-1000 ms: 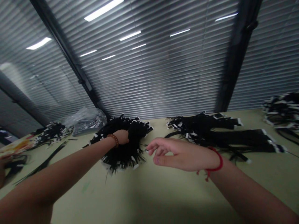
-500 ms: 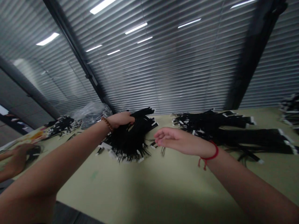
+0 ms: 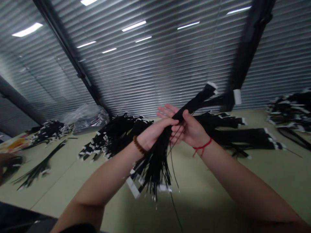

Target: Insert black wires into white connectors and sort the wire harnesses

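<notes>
Slatted blinds (image 3: 157, 71) fill the whole background, with dark frame posts cutting down through them, and up against them runs the far edge of a pale green counter (image 3: 194, 197). Right over the middle, both hands are on one bundle of black cables (image 3: 159, 155)! Left hand (image 3: 153, 132) is closed round it, thumb across the top; right hand (image 3: 193, 129) has it too, thumb pressed on the upper part. Look at that spread: white-tipped ends fan up to the far right, loose strands hang down on the near side, all clear of the far edge.

Behind the left wrist sits a cable pile (image 3: 116, 132); beyond the right one, a second heap (image 3: 243, 137) stretches sideways, and a tangled stack (image 3: 291, 111) holds the far right. Over on the left, a clear plastic bag (image 3: 89, 119) lies beside a white-tipped clump (image 3: 52, 131), with a thin loose bunch (image 3: 43, 166) nearer. Plenty of bare surface across the near middle and near right, while the near-left edge slants away under the left forearm.
</notes>
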The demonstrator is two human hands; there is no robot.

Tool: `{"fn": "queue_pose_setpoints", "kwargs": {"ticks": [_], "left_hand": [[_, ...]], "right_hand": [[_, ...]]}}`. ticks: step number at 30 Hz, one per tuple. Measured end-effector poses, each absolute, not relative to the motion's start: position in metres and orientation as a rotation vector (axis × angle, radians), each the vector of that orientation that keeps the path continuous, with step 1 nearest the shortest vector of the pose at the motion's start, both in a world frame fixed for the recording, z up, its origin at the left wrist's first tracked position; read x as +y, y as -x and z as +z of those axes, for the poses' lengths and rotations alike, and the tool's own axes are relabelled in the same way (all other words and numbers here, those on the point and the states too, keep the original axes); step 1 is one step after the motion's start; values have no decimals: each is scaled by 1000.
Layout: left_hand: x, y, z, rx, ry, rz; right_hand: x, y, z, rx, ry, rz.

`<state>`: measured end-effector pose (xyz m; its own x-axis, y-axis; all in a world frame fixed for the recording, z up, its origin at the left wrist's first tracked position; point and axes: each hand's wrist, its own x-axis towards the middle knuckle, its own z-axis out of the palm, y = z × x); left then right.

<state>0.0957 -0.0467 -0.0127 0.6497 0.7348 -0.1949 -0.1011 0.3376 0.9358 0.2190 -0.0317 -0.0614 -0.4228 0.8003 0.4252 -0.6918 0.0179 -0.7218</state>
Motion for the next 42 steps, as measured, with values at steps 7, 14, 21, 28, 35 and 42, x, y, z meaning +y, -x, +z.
{"fn": "queue_pose_setpoints", "kwargs": {"ticks": [7,14,21,28,35,42], "left_hand": [[-71,-114,-69,327,-757,720],[-86,-88,-137,309,-532,573],[-116,-98,-156,330,-525,551],[-132,-96,-138,580,-726,643],[-134,-87,-126,787,-1260,687],[-147,-60,-87,671,-1514,807]], "right_hand": [[-42,-229,-48,-1031,535,1432],[-31,-243,-34,-682,560,1317],[-15,-260,-37,-577,549,1147],[-15,-254,-35,-655,573,1051],[-25,-250,-31,-744,599,1150],[-31,-244,-35,-878,637,1333]]}}
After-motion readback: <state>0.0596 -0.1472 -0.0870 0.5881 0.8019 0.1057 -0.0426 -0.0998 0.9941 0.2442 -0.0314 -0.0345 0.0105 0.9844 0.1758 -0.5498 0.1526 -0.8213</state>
